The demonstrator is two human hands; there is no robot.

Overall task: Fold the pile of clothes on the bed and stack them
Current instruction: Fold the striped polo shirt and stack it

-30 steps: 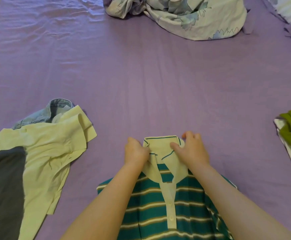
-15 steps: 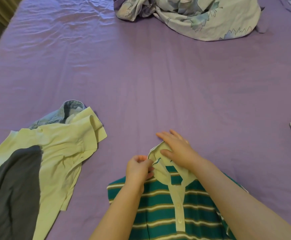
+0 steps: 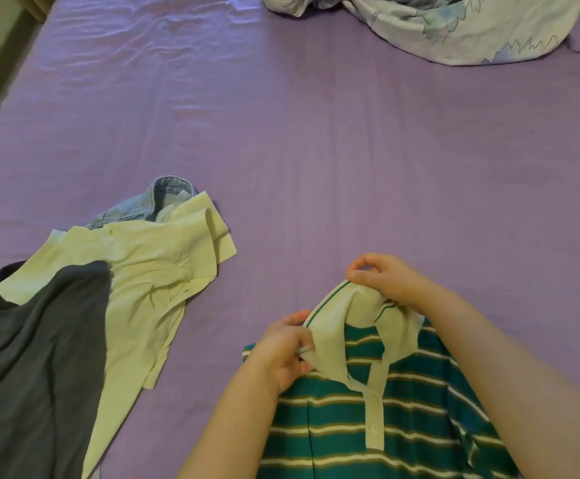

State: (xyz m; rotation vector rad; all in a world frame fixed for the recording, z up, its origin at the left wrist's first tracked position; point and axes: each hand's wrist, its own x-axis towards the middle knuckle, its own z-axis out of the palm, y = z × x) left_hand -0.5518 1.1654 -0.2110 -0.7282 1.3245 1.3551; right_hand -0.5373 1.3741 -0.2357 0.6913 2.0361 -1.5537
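Two hands work the collar of a striped polo that lies face up on the bed at about six o'clock in the head view. The left hand pinches the collar's left point between thumb and curled fingers; the right hand pinches the back of the collar at its top edge, thumb and forefinger closed on the fabric and the other fingers loosely curled. The step looks like squaring the collar before the fold. To do it well, draw the two pinches gently apart so the band lies flat, turn the collar down evenly along its seam, keep the placket centred and closed, then smooth the chest outward before bringing the sides in. Pulling too hard would likely skew the soft knit and twist the stripes. The polo is a pliant knit in teal with cream and olive bands; its collar is cream with a thin green line, and cream buttons sit on the placket. At nine o'clock the unfolded pile waits: a pale yellow shirt, thin and creased, over denim, with a dark grey tee lapping it. A rumpled floral quilt lies at one o'clock on the purple sheet.
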